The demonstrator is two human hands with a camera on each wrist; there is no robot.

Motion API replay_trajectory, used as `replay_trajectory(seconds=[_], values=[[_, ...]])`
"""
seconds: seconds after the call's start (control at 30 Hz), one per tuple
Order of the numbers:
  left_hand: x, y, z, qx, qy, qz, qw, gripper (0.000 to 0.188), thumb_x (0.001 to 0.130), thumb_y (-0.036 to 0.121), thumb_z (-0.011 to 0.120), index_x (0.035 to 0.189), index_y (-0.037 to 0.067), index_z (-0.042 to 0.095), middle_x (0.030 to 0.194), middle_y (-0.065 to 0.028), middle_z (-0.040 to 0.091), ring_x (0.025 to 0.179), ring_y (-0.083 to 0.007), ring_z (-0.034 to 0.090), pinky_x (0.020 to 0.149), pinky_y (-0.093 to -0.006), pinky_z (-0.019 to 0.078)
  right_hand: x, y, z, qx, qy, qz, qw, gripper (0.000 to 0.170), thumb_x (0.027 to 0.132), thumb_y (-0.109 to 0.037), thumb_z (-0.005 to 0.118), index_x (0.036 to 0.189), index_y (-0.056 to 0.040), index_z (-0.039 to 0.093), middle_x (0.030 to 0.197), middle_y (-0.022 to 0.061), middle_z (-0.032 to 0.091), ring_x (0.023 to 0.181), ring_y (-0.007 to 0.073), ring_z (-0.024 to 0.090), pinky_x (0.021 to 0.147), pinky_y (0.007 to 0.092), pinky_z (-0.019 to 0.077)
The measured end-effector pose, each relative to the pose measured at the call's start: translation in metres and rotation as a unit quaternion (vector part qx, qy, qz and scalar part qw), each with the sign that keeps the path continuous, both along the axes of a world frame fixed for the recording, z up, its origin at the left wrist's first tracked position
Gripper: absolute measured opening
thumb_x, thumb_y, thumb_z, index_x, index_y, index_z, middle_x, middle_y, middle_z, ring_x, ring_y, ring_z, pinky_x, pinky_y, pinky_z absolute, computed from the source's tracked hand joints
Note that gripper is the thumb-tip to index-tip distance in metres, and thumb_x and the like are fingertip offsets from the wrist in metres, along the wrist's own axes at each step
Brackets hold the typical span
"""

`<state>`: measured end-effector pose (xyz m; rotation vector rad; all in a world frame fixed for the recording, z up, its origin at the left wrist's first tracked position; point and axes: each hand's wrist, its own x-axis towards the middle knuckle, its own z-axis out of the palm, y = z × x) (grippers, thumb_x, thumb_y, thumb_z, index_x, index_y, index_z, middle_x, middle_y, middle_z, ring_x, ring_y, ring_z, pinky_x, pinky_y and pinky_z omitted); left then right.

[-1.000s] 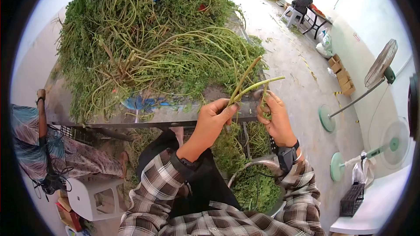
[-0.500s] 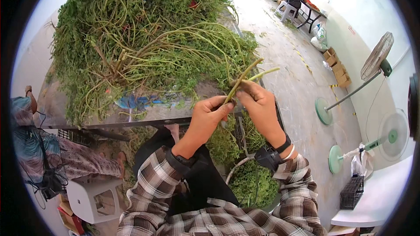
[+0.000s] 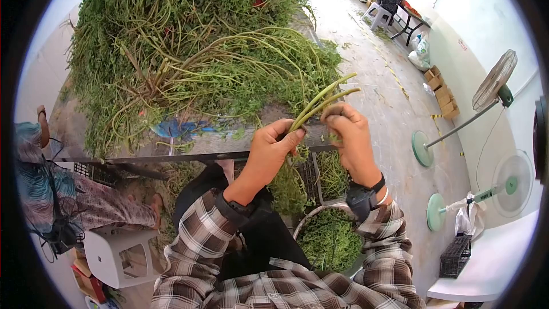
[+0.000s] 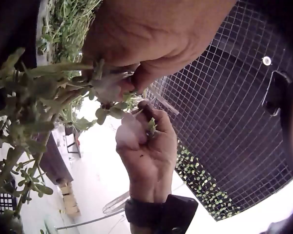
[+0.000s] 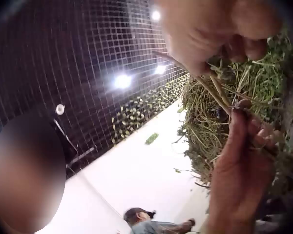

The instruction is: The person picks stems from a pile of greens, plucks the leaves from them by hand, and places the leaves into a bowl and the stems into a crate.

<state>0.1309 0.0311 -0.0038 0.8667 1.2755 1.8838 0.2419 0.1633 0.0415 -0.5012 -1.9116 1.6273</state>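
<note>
My left hand pinches a pair of thick green stems over the table's front edge. Their bare cut ends point up and right, while their leafy part hangs below the hand, as the left wrist view shows. Just right of the stems is my right hand, its fingers curled and a few small green leaves poking out from them. In the right wrist view, the left thumb presses along the stems. A large heap of leafy stems covers the table in front of me.
Below the table, a round tub of greens stands by a crate with more stems. A person is at the left beside a white stool. Fans and cardboard boxes line the right side.
My right hand went to the stems at the left hand, then drew back right from them. The stems turned to lie nearly side by side, still in the left hand.
</note>
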Motion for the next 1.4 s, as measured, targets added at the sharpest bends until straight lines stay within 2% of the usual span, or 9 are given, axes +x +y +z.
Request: replay_trajectory(seconds=[0.07,0.17,0.33,0.53,1.03,1.13,1.2,1.33,1.4], values=[[0.001,0.0,0.002,0.0,-0.003,-0.001,1.0,0.02,0.087,0.019,0.06,0.095,0.001,0.062,0.07,0.0017,0.053,0.061,-0.0065,0.049,0.057,-0.0223,0.0413,0.001,0.006,0.005,-0.255,0.077,0.013,0.964,0.011,0.08,-0.005,0.049,0.089,-0.0011,0.054,0.078,0.0048,0.055,0.054,0.0041,0.04,0.045,0.0188,0.031],[0.0,0.0,0.001,0.005,-0.026,-0.005,1.0,0.018,0.088,0.017,0.059,0.095,0.0,0.062,0.069,0.0017,0.053,0.062,-0.0063,0.048,0.057,-0.0224,0.0412,0.003,0.021,-0.003,-0.341,0.146,0.015,0.928,0.011,0.081,-0.003,0.045,0.092,-0.0038,0.049,0.08,0.0046,0.052,0.05,0.0044,0.036,0.041,0.018,0.0273],[0.001,0.001,0.0,-0.001,-0.026,-0.017,1.0,0.017,0.089,0.016,0.057,0.094,0.001,0.061,0.07,0.0016,0.053,0.063,-0.0064,0.049,0.058,-0.0221,0.0416,0.002,0.016,0.001,-0.242,0.111,-0.019,0.964,0.012,0.085,-0.005,0.044,0.096,-0.0069,0.049,0.079,0.0037,0.051,0.053,0.0042,0.036,0.041,0.0184,0.0286],[0.003,0.003,0.0,0.017,-0.054,-0.008,0.998,0.018,0.091,0.018,0.053,0.097,0.002,0.059,0.068,0.004,0.048,0.061,-0.0044,0.045,0.058,-0.0215,0.0404,0.0,0.016,0.001,-0.224,0.071,0.079,0.969,0.01,0.084,-0.003,0.046,0.091,-0.0059,0.054,0.068,-0.0019,0.047,0.053,0.0034,0.033,0.044,0.019,0.0238],[0.003,0.0,0.002,0.027,-0.036,-0.048,0.998,0.014,0.092,0.017,0.052,0.092,0.004,0.057,0.068,0.0034,0.046,0.059,-0.0056,0.042,0.056,-0.0223,0.0382,0.004,0.005,0.0,-0.144,0.046,0.011,0.988,0.015,0.074,0.002,0.048,0.079,0.0003,0.062,0.063,-0.0019,0.049,0.051,0.0039,0.034,0.046,0.0207,0.0234],[0.003,0.0,0.002,0.023,-0.028,-0.048,0.998,0.014,0.092,0.018,0.053,0.091,0.004,0.057,0.067,0.0035,0.046,0.059,-0.0056,0.042,0.056,-0.0224,0.0379,0.005,0.006,-0.005,-0.114,0.03,0.041,0.992,0.016,0.077,-0.001,0.05,0.087,0.0002,0.062,0.063,-0.0037,0.046,0.052,0.0035,0.034,0.045,0.0197,0.0227],[0.002,0.0,0.002,0.033,-0.041,-0.049,0.997,0.015,0.092,0.018,0.053,0.091,0.004,0.057,0.067,0.0036,0.045,0.059,-0.0057,0.042,0.056,-0.0226,0.0375,0.005,0.002,0.0,-0.187,0.006,0.032,0.982,0.022,0.082,-0.007,0.053,0.101,-0.0016,0.061,0.062,-0.0058,0.041,0.053,0.0028,0.033,0.043,0.0188,0.0221],[0.002,-0.001,0.008,0.057,-0.078,-0.056,0.994,0.015,0.092,0.019,0.052,0.09,0.005,0.057,0.065,0.0036,0.044,0.059,-0.006,0.041,0.055,-0.0233,0.0363,0.004,0.005,-0.009,-0.195,-0.047,0.042,0.979,0.03,0.086,-0.014,0.055,0.113,-0.0037,0.057,0.062,-0.0071,0.038,0.054,0.0018,0.033,0.043,0.0182,0.0222],[0.0,-0.002,0.006,0.055,-0.086,-0.072,0.992,0.015,0.091,0.019,0.053,0.089,0.004,0.057,0.064,0.0035,0.043,0.058,-0.0061,0.041,0.055,-0.0232,0.0358,0.004,0.003,-0.012,-0.172,-0.119,0.127,0.97,0.031,0.087,-0.019,0.056,0.114,-0.0047,0.058,0.064,-0.0069,0.041,0.055,0.0014,0.034,0.043,0.0184,0.0239]])
